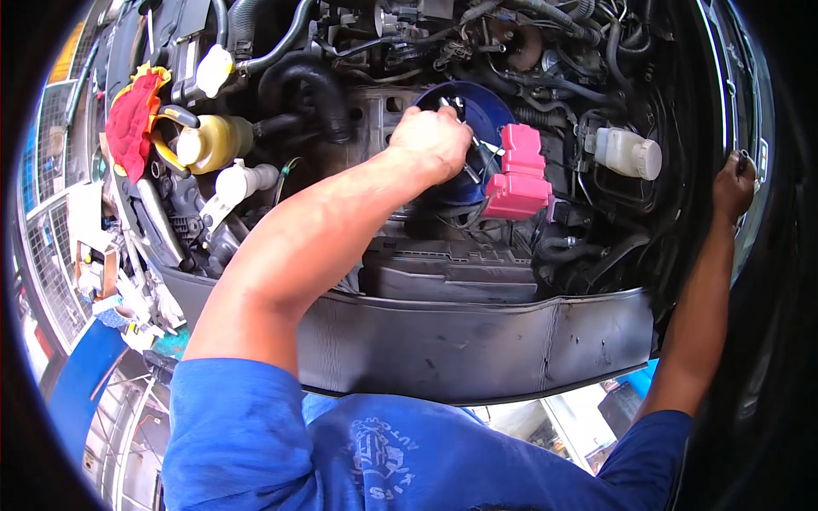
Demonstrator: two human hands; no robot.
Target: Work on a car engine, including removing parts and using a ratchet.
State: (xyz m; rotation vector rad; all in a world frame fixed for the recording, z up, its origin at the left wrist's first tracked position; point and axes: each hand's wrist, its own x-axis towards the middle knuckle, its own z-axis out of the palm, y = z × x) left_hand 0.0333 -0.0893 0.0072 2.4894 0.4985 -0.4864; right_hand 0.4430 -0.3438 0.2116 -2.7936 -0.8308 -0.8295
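My left hand reaches over a dark blue bowl set in the engine bay. Its fingers are curled and point into the bowl, where metal tools lie beside them. What the fingers grip is hidden by the back of the hand. Next to the bowl on the right sits a pinkish-red plastic box cover. Far off to the right, my right hand is closed at the car's fender edge. A small dark piece with a ring-like end shows at the top of that fist, too small to name.
A white-capped reservoir stands right of the red cover. On the left are a yellowish reservoir, a red cloth and a white-capped filler. The dark front panel runs between my body and the engine. Hoses and wiring crowd the back.
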